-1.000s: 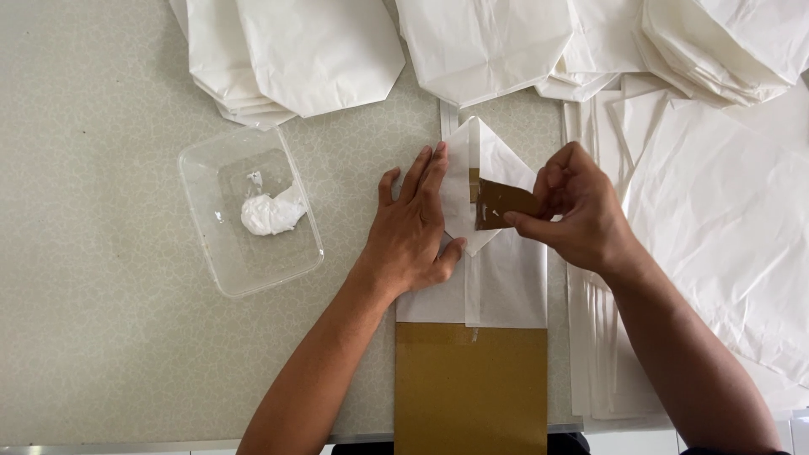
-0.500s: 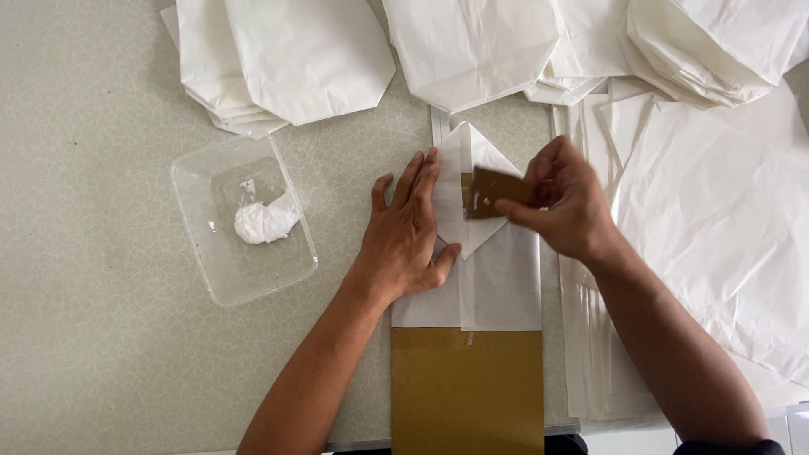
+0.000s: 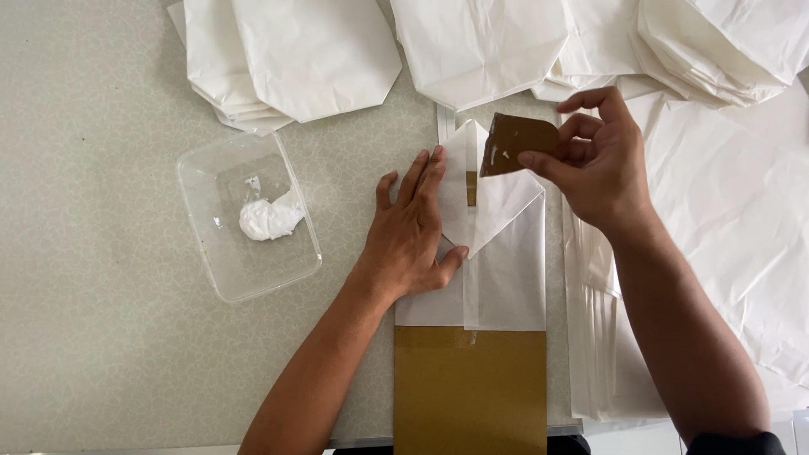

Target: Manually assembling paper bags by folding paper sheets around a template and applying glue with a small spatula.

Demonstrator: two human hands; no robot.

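Observation:
My left hand [image 3: 411, 232] lies flat on the left side of a folded white paper bag [image 3: 504, 261], fingers spread and pressing it down. The bag's top end is folded into a point and it rests on a brown cardboard strip [image 3: 470, 388]. My right hand [image 3: 594, 164] is raised above the bag's top right, pinching a small brown card scraper [image 3: 514, 141] with white paste smears on it. The scraper is clear of the paper.
A clear plastic tub [image 3: 246, 215] holding a lump of white paste [image 3: 268, 219] sits left of my left hand. Stacks of finished white paper bags [image 3: 295, 59] line the far side. A pile of flat white sheets [image 3: 725, 227] fills the right.
My right hand has lifted the brown scraper off the bag's fold and moved it up and to the right. My left hand has stayed pressed on the bag.

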